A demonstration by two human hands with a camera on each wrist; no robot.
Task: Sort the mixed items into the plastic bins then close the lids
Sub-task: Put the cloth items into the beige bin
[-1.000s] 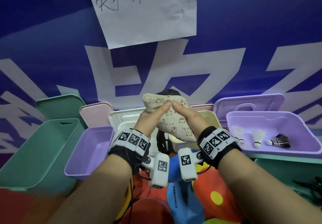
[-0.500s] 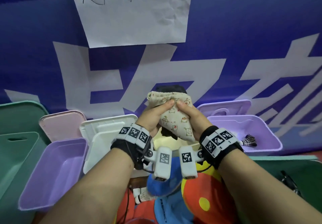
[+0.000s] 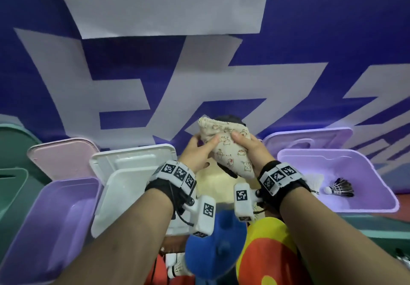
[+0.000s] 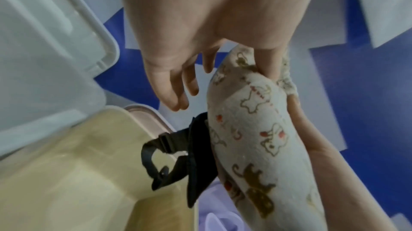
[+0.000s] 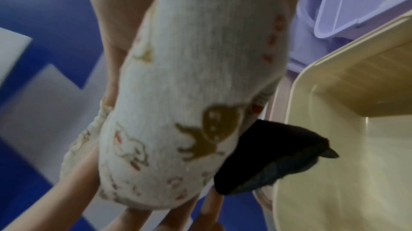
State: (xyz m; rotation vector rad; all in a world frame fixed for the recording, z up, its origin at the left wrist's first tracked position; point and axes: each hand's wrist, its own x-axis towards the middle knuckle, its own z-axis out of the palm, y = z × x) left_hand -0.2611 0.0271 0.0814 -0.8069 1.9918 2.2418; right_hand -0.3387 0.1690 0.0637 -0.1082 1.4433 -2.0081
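Both hands hold a printed cloth pouch (image 3: 228,151) above the cream bin (image 4: 73,173): right hand (image 3: 250,151) wrapped round it, left hand (image 3: 197,153) pinching its upper edge. A black strap (image 4: 174,148) dangles beneath. Best to lower strap-first, then let go of both together so nothing snags the rim. White lid (image 3: 133,162) stands just left; shuttlecocks (image 3: 337,188) lie in the purple bin (image 3: 363,162) at right.

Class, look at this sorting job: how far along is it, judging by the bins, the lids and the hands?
Done: shuttlecocks lie in the right purple bin.
In hand: left hand and right hand hold a printed cloth pouch with a black item above the cream bin.
Left: a shuttlecock still lies loose below; the white lid and others stand open.
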